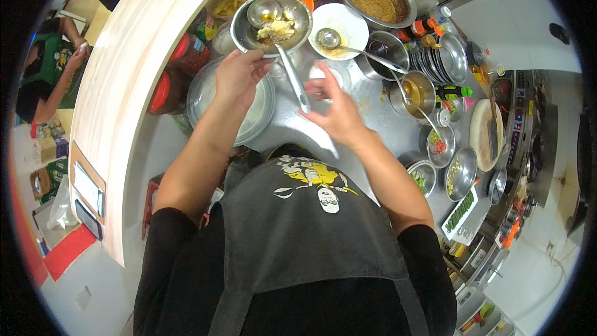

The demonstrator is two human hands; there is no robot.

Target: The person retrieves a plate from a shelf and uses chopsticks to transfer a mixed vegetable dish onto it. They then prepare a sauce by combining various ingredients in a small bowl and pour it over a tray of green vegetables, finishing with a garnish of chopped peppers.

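Note:
My left hand (241, 74) grips the near rim of a stainless steel bowl (239, 23), thumb over the edge. A lump of pale paste (281, 29) sits in the bowl, with dark liquid beneath it. From there a metal utensil's handle (295, 79) slopes over the rim towards me. My right hand (338, 114), slightly blurred, is beside the handle's lower end with fingers apart; no grip on it shows. Just right of the steel bowl, a white bowl (339, 14) holds a steel ladle (329, 38) and yellowish residue.
A large round clear container (200, 98) stands under my left forearm. Steel bowls of chopped ingredients (438, 144), stacked plates (452, 58) and a round chopping board (480, 135) with a cleaver (493, 137) line the right. A wooden counter (112, 116) curves along the left; people are beyond it.

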